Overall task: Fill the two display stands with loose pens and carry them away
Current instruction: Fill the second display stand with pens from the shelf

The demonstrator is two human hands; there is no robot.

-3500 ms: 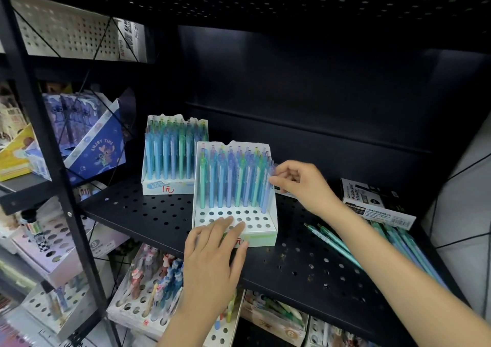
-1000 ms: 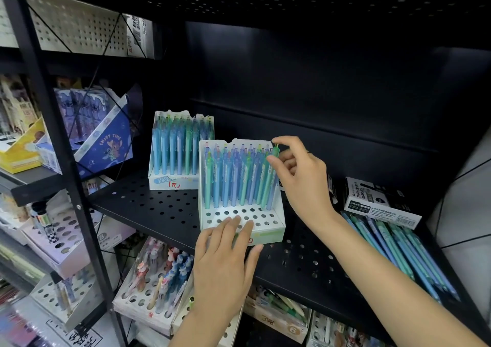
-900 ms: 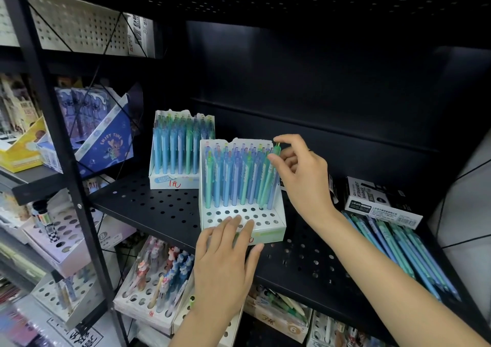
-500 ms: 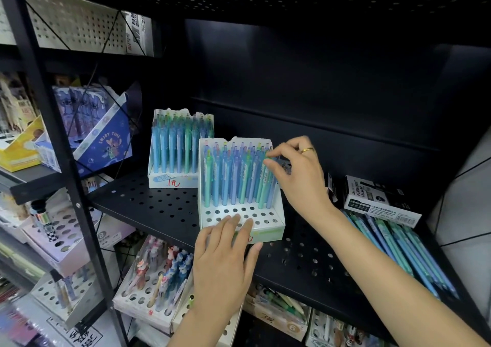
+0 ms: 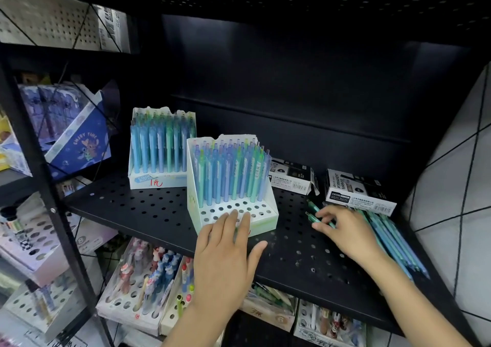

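1. Shelf (image 5: 148,208) of black perforated metal crossed the middle of the frame, holding two white pen display stands.
2. The rear stand (image 5: 160,147), left of centre, looked full of blue and green pens; its front read "COLOR BLOCK" with a red handwritten price mark beside it.
3. The front stand (image 5: 231,184), at centre, had its back rows filled, while about two rows of holes at its front stood empty.
4. The left hand (image 5: 225,261) lay flat with straight fingers resting on that stand's front edge, steadying it.
5. The right hand (image 5: 345,232), at lower right, curled its fingers around a green pen (image 5: 314,209) at the end of the loose pens (image 5: 393,240) lying on the shelf.
6. Judged from this, filling was well along; the front rows and the carrying away remained.
7. A black-and-white box (image 5: 358,191) at right read "PERMANENT MARKER".
8. A blue carton (image 5: 77,144) at left read "ENJOY TIME".
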